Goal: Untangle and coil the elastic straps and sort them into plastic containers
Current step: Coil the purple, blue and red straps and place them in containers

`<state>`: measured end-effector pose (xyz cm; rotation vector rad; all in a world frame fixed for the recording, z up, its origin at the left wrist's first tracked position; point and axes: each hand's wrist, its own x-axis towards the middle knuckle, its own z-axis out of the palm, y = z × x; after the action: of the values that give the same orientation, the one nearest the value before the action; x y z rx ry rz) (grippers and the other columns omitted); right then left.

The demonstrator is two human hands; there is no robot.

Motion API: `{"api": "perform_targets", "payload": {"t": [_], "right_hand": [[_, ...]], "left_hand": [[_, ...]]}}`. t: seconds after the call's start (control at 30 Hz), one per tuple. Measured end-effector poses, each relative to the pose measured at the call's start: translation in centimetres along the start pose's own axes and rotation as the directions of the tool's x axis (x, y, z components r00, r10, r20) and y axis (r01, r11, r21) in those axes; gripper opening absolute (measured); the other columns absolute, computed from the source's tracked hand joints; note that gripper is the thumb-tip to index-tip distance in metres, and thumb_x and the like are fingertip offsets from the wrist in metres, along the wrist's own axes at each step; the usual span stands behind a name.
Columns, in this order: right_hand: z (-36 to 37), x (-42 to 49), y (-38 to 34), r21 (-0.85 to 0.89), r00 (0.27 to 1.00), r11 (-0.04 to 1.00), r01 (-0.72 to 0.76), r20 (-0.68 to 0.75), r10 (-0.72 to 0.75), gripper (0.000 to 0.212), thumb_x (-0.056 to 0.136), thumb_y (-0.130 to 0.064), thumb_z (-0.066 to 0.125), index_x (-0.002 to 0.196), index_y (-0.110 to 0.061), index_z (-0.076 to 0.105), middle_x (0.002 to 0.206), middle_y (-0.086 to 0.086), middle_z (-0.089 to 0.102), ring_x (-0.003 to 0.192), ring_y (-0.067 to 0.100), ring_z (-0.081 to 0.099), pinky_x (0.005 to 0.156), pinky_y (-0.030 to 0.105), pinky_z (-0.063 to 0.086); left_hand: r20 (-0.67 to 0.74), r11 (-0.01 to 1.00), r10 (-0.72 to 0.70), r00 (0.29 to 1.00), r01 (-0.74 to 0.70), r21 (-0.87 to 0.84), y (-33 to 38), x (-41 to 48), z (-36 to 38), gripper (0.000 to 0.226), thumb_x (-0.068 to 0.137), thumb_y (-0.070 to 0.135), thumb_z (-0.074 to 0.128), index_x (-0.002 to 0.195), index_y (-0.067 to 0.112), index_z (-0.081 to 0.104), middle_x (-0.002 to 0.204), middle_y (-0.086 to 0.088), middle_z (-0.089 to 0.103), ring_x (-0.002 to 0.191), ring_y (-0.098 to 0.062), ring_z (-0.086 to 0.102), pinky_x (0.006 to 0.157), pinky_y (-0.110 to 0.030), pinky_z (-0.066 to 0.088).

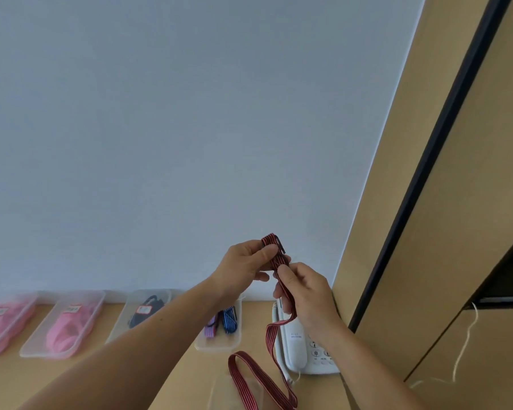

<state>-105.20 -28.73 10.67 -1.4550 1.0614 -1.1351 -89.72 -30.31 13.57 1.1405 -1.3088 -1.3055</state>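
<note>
Coiling of one strap in progress. The left hand (246,263) pinches between thumb and fingers a small flat bundle of turns already wound from a red-and-black striped flat elastic strap (269,337), with a dark hook end showing just above the thumb. The right hand (307,294), touching the bundle from below, grips the running length between thumb and curled fingers. Beneath the right hand the unwound remainder hangs free and ends in a wide loop on the tan wooden tabletop (172,380), lying across what seems to be a further clear container, too blurred to confirm. Below and outward of the left hand stands a row of translucent plastic containers: the nearest (216,347) holds purple-striped and blue-striped coils, the next (119,327) dark straps, and the two farthest (36,347) (30,306) pink ones. Sorting thus appears well advanced; this strap is perhaps partly wound, and finishing the coil and placing it remain. A white desk telephone (305,350) sits under the right wrist.
</note>
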Motion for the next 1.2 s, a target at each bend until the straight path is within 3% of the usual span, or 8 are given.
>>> {"api": "perform_targets", "payload": {"t": [0.17, 0.5, 0.67, 0.8, 1.0, 1.07, 1.13, 1.2], "right_hand": [[0.1, 0.0, 0.6, -0.045, 0.996, 0.999, -0.011, -0.083, 0.007, 0.029, 0.099, -0.024, 0.055, 0.082, -0.001, 0.065, 0.057, 0.003, 0.061, 0.040, 0.013, 0.042, 0.040, 0.020, 0.034], [-0.4, 0.0, 0.8, -0.100, 0.978, 0.979, -0.178, -0.125, 0.165, 0.040, 0.095, -0.031, 0.061, 0.075, 0.004, 0.065, 0.053, 0.008, 0.064, 0.039, 0.019, 0.050, 0.039, 0.025, 0.039], [-0.1, -0.3, 0.1, -0.055, 0.980, 0.981, -0.187, -0.083, 0.182, 0.042, 0.099, -0.032, 0.054, 0.081, 0.005, 0.064, 0.055, 0.006, 0.061, 0.041, 0.014, 0.046, 0.042, 0.024, 0.038], [0.5, -0.2, -0.6, 0.111, 0.980, 0.977, -0.183, -0.058, 0.190, 0.048, 0.101, -0.041, 0.045, 0.083, -0.003, 0.069, 0.061, 0.009, 0.061, 0.045, 0.014, 0.045, 0.045, 0.026, 0.036], [0.3, -0.8, -0.8, 0.151, 0.991, 0.980, -0.131, -0.013, 0.134, 0.054, 0.087, -0.062, 0.048, 0.072, -0.016, 0.073, 0.066, 0.009, 0.065, 0.048, 0.014, 0.048, 0.047, 0.026, 0.039], [0.4, -0.9, -0.6, 0.140, 0.990, 0.982, -0.130, -0.031, 0.135, 0.053, 0.083, -0.060, 0.052, 0.078, -0.012, 0.072, 0.067, 0.009, 0.068, 0.048, 0.015, 0.049, 0.047, 0.026, 0.039], [0.6, -1.2, -0.4, 0.103, 0.990, 0.987, -0.119, -0.061, 0.126, 0.054, 0.086, -0.057, 0.052, 0.087, -0.006, 0.070, 0.067, 0.008, 0.070, 0.047, 0.014, 0.050, 0.048, 0.027, 0.040], [0.6, -1.3, -0.2, 0.088, 0.987, 0.991, -0.098, -0.120, 0.108, 0.046, 0.093, -0.048, 0.053, 0.088, -0.005, 0.069, 0.067, 0.007, 0.070, 0.047, 0.013, 0.050, 0.048, 0.026, 0.041]], "left_hand": [[0.039, 0.999, -0.020, 0.999, 0.021, -0.035, -0.1, -0.1, -0.1, 0.025, 0.101, 0.021, 0.054, 0.110, 0.002, 0.067, 0.103, -0.008, 0.076, 0.088, -0.021, 0.072, 0.071, -0.030, 0.052], [0.064, 0.929, 0.102, 0.993, -0.118, 0.350, -0.2, 0.0, -0.5, 0.020, 0.101, 0.012, 0.048, 0.109, 0.008, 0.066, 0.102, -0.006, 0.075, 0.090, -0.020, 0.070, 0.071, -0.024, 0.052], [0.034, 0.730, 0.328, 0.944, -0.276, 0.625, -1.2, -0.3, -0.6, 0.019, 0.102, 0.020, 0.049, 0.096, 0.010, 0.064, 0.083, -0.010, 0.071, 0.072, -0.026, 0.061, 0.071, -0.042, 0.051], [0.219, 0.405, 0.543, 0.811, -0.481, 0.777, -1.6, -1.2, 0.0, 0.016, 0.103, 0.024, 0.047, 0.102, 0.020, 0.063, 0.070, 0.015, 0.055, 0.058, -0.008, 0.047, 0.056, -0.019, 0.040], [0.457, 0.025, 0.595, 0.661, -0.583, 0.812, -1.8, -1.9, -0.4, 0.029, 0.086, 0.002, 0.057, 0.112, 0.010, 0.066, 0.076, 0.004, 0.056, 0.058, -0.010, 0.042, 0.044, -0.023, 0.038], [0.465, 0.007, 0.579, 0.670, -0.574, 0.819, -2.2, -1.8, -0.4, 0.034, 0.086, -0.002, 0.059, 0.117, 0.008, 0.065, 0.085, 0.001, 0.062, 0.062, -0.015, 0.050, 0.047, -0.027, 0.045], [0.442, 0.047, 0.539, 0.717, -0.550, 0.834, -2.7, -1.6, -0.5, 0.049, 0.088, -0.005, 0.058, 0.136, 0.008, 0.056, 0.116, -0.003, 0.067, 0.084, -0.021, 0.064, 0.067, -0.029, 0.055], [0.349, 0.269, 0.435, 0.830, -0.490, 0.829, -2.8, -1.8, -0.2, 0.060, 0.094, -0.005, 0.045, 0.150, 0.014, 0.038, 0.147, -0.001, 0.050, 0.119, -0.018, 0.057, 0.093, -0.019, 0.043]]}}
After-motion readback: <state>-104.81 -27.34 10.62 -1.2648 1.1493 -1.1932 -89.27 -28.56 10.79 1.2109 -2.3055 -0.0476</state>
